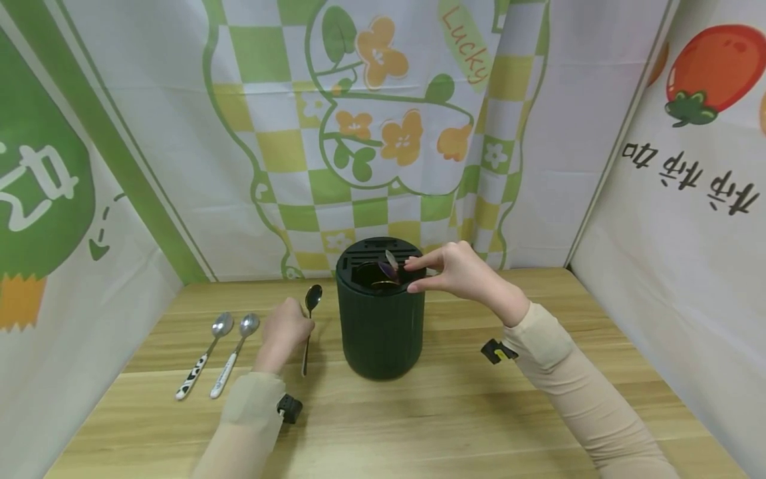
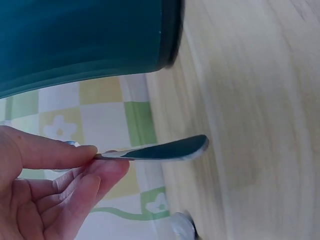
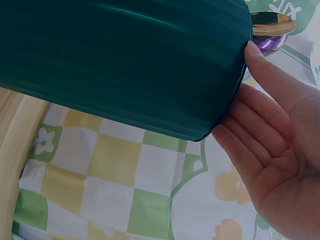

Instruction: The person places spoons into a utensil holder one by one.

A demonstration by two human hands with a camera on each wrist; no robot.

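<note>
On the near left of the bench (image 1: 455, 426), two spoons, one with a cow-patterned handle (image 1: 193, 378), lie side by side, bowls away from the person, perhaps so the handles stay within easy reach. Beside them, the left hand (image 1: 287, 330) pinches a dark spoon (image 2: 165, 150) between thumb and fingertips, wrist low; the grip leaves bowl and handle end free, handle end down. Whether it touches the wood I cannot tell. Next stands the dark green holder (image 1: 382, 339), a purple spoon (image 1: 387, 271) in its wide slot. The right hand (image 1: 457, 269), arched, fingers mostly extended, touches its rim, presumably steadying it.
</note>
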